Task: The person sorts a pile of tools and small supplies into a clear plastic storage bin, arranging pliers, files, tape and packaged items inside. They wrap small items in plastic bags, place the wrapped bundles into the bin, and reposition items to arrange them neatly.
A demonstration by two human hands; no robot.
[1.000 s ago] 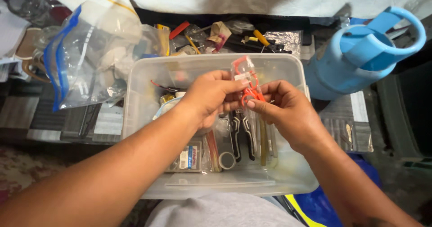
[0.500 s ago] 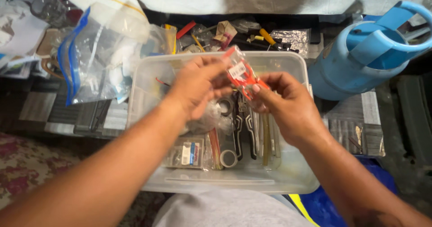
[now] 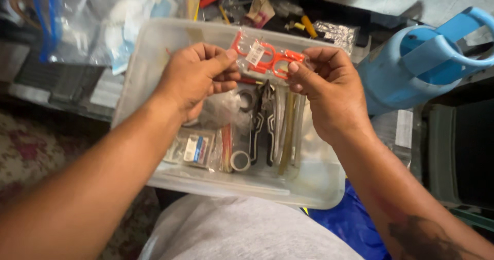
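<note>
Both my hands hold a small clear packet of orange plastic rings with a white label, stretched level above a clear plastic box on my lap. My left hand pinches the packet's left end. My right hand pinches its right end. Beneath the packet, inside the box, lie black-handled pliers, a tape roll, thin sticks and small bagged parts.
A light blue gas cylinder stands right of the box. A blue-zip clear bag lies at upper left. Loose tools and scraps crowd the dark surface behind the box. A patterned rug is at left.
The packet has turned from upright to level and is now stretched between both hands. The view has shifted, so the box sits closer and tilted.
</note>
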